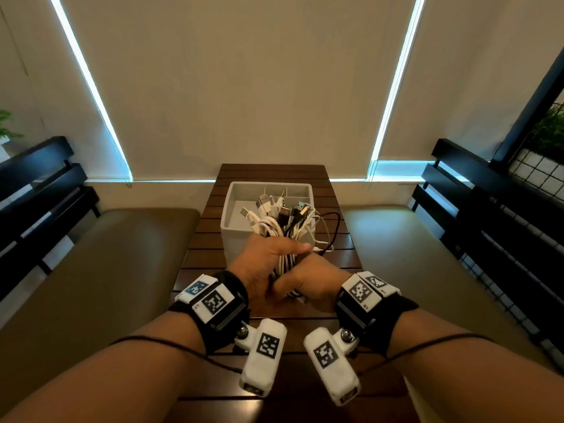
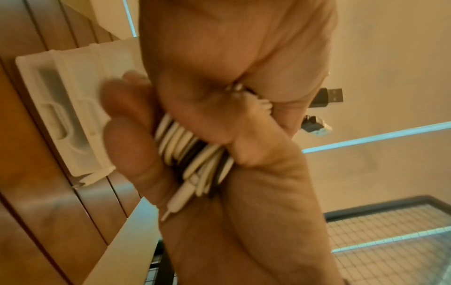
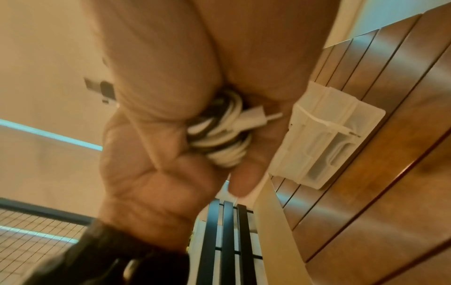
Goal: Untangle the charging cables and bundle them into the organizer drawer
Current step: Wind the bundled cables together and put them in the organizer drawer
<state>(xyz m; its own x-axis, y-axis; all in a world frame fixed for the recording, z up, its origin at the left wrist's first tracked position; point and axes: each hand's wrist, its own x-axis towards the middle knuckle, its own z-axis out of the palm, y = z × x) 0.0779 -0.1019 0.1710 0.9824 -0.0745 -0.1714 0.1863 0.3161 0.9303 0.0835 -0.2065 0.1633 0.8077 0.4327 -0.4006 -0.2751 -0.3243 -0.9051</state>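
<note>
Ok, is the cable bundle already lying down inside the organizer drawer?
No: in the head view both the left hand and the right hand grip the cable bundle above the organizer drawer.

Bare forearms, black wrist straps (image 1: pixel 227 303), white cam pods w/ b&w square markers (image 1: pixel 264 352), thin black cables (image 1: pixel 171 346)

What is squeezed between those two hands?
A bundle of white and black charging cables, gripped by the left hand and right hand; the head view shows it, plugs fanning over the white drawer.
</note>
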